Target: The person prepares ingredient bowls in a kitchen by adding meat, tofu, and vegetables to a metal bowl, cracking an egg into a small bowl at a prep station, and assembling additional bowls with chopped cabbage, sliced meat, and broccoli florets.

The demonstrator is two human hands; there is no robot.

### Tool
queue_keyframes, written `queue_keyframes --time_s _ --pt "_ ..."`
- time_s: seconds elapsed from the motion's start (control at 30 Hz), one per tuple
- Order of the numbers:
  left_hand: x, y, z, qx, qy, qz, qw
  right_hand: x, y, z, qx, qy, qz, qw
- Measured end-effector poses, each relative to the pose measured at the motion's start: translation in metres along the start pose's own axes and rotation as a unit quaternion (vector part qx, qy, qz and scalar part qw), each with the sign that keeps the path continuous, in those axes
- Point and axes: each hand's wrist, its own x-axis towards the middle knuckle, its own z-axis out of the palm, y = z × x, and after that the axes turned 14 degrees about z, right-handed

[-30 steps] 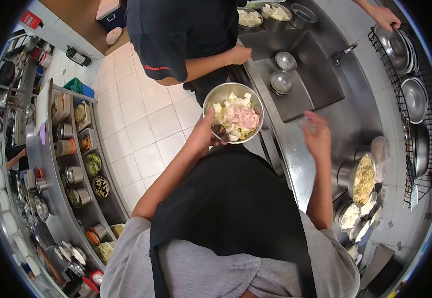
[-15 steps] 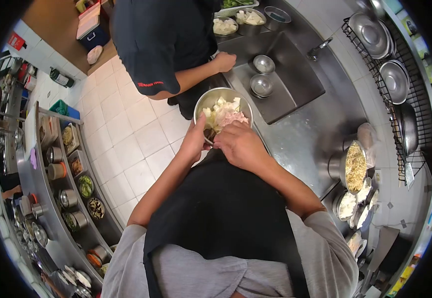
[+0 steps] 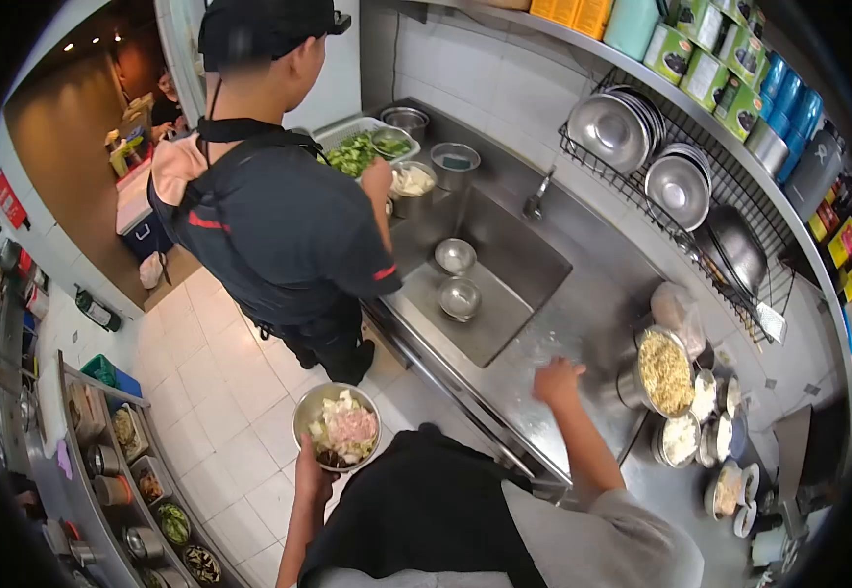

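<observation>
A steel bowl [image 3: 300,428] rests in my left hand [image 3: 317,472], whose fingers and thumb grip its near rim. Inside it lie pale chopped vegetable pieces, a heap of pink shredded or minced food [image 3: 352,429] and some dark bits. My right hand [image 3: 557,380] is stretched out over the steel counter [image 3: 534,412], apart from the bowl. It seems to hold nothing, and its fingers reach partly outward. Nearest to it on the right stands a steel pot of yellowish chopped food [image 3: 668,372].
Steel bowls of white food [image 3: 681,439] stand beside the pot. Ahead, the sink [image 3: 504,323] holds two small metal bowls. A co-worker [image 3: 279,216] stands left of it, one hand at containers of greens [image 3: 352,155]. A wire rack [image 3: 641,186] carries metal bowls. Food containers line the left shelf.
My right hand has left the bowl and swung right over the counter. My left hand keeps the bowl, now lower left in view. The co-worker's hand moved to the containers; my view tilted up.
</observation>
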Motion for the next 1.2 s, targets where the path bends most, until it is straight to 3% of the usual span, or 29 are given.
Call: queue_keyframes --time_s 0.03,0.1,0.17,0.27,0.4,0.47,0.7,0.83,0.97,1.03,1.1,1.2 --pt "-0.004 -0.002 -0.009 0.006 0.002 0.005 1.000 -0.010 0.007 0.021 -0.198 0.055 0.002 0.979" --pt "-0.018 0.006 -0.016 -0.010 0.001 0.026 1.000 0.004 0.013 0.042 -0.034 -0.115 -0.055 0.991" --pt "-0.023 0.002 -0.026 -0.018 0.037 0.020 0.999 -0.022 -0.010 0.032 0.116 -0.275 -0.070 0.952" --pt "-0.026 0.001 -0.039 -0.013 0.045 0.015 0.999 -0.012 -0.019 0.057 -0.082 -0.150 -0.102 0.980" --pt "-0.031 0.008 -0.036 -0.002 0.059 0.023 0.998 0.004 -0.029 0.054 0.001 -0.043 -0.112 0.993" --pt "-0.026 0.006 -0.036 -0.006 0.058 0.032 0.998 -0.013 -0.049 0.018 0.059 -0.015 -0.101 0.993" --pt "-0.010 0.003 -0.029 -0.028 0.092 0.029 0.995 0.035 -0.103 -0.031 0.055 -0.022 -0.155 0.986" --pt "-0.003 0.005 -0.020 -0.040 0.080 0.049 0.995 0.107 -0.136 -0.048 0.072 0.008 -0.179 0.981" --pt "0.005 0.013 -0.009 -0.067 0.139 0.039 0.987 0.211 -0.178 -0.087 0.099 0.006 -0.180 0.979" --pt "0.008 0.030 0.011 -0.078 0.183 0.030 0.980 0.245 -0.204 -0.126 0.099 0.027 -0.155 0.982" --pt "0.018 0.049 0.025 -0.080 0.208 0.039 0.974 0.303 -0.219 -0.139 0.109 0.081 -0.195 0.971" --pt "0.016 0.059 0.010 -0.048 0.173 0.060 0.982 0.358 -0.250 -0.175 0.100 0.102 -0.207 0.968"
